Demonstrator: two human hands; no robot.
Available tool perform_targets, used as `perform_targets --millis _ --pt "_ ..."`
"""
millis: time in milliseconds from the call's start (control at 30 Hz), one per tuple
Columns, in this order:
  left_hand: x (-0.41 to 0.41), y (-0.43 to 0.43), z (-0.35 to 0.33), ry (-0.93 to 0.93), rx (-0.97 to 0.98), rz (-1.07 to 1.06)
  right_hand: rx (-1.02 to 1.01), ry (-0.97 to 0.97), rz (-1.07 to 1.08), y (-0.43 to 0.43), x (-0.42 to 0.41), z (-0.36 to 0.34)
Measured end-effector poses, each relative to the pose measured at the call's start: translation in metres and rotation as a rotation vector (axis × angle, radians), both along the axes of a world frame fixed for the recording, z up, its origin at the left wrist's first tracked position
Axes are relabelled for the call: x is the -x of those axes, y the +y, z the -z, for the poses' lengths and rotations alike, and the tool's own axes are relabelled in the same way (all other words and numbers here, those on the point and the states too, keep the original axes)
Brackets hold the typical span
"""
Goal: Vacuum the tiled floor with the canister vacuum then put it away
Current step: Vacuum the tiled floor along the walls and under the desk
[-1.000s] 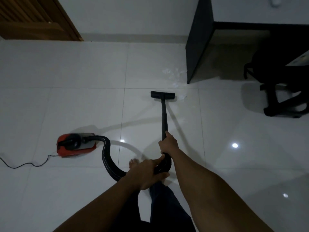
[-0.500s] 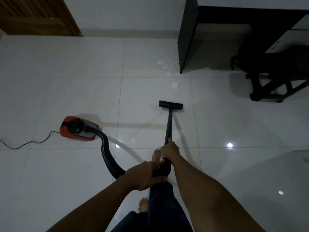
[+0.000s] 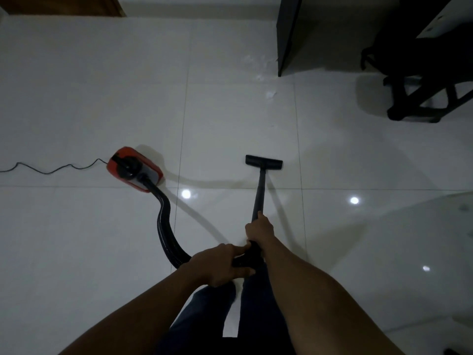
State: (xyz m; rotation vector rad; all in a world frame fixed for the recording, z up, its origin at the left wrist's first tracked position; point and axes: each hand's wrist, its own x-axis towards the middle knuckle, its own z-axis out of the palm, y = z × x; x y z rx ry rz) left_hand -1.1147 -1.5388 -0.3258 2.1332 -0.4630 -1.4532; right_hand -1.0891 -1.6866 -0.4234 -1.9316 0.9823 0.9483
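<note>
From the head camera, the step in hand looks like the vacuuming itself, with putting the machine away not yet begun. The red vacuum (image 3: 134, 170) sits on the tiled floor (image 3: 102, 98) toward its left side. Its cord (image 3: 51, 169) snakes off to the floor's left edge. A black hose (image 3: 165, 226) curves from the vacuum down toward the person and up into the handle (image 3: 249, 257).

From the handle a straight tube (image 3: 259, 196) runs forward to the flat nozzle (image 3: 264, 162). The nozzle lies on the floor near the middle, just beyond a tile joint. A few pale scraps (image 3: 270, 94) lie further on, well apart from the nozzle and near the foot of a dark desk (image 3: 286, 34) at the far right. A black chair (image 3: 422, 98) stands to the right of the desk, and part of a wooden door (image 3: 64, 5) shows at the far left corner.

Both arms reach forward and down over the person's dark trouser legs (image 3: 204, 316). The right hand (image 3: 259, 230) is the further one, its fingers wrapped round the tube just above the handle with the forearm nearly in line with it. The left hand (image 3: 220, 266) is nearer the body. It clasps the handle where the hose joins, with one finger laid along the top and the rest curled under.

The next move probably calls for a forward push along the tube, both hands holding firm. That would carry the nozzle flat across the tile to the scraps by the desk. The hose seems to have enough slack for the reach.
</note>
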Motion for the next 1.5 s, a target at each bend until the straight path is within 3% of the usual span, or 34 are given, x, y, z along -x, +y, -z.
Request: perform_targets --millis 167,500,667,967,1500 --pt "-0.012 -0.033 0.007 0.014 -0.061 0.004 -0.009 0.017 -0.011 -0.031 -0.015 0.001" --pt "-0.117 -0.122 0.003 -0.045 -0.103 -0.023 -0.130 -0.020 0.197 -0.111 -0.125 0.012" --pt "-0.164 -0.167 0.009 -0.061 -0.081 -0.058 -0.070 -0.023 0.146 -0.164 -0.177 0.016" --pt "-0.224 -0.222 -0.001 0.090 -0.030 -0.111 0.004 -0.025 0.032 -0.218 -0.237 0.027" --pt "-0.348 -0.182 0.028 0.109 0.062 -0.209 0.063 -0.002 -0.267 -0.180 -0.372 0.017"
